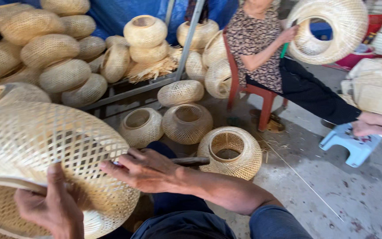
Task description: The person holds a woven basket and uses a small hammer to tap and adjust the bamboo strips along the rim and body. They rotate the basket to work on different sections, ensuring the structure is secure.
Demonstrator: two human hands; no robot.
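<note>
A large woven bamboo basket (36, 146) lies tilted across my lap at the lower left. My left hand (51, 206) grips its pale rim from below, thumb over the edge. My right hand (144, 170) rests against the basket's woven side and is closed on a dark-handled tool (191, 161) whose handle points right. The tool's tip is hidden by my fingers.
Several round woven baskets (186, 123) stand on the concrete floor ahead, more are piled at the back left (49, 51). A seated person on a red chair (261, 95) holds a big basket (328, 28). A blue stool (352, 144) stands at the right.
</note>
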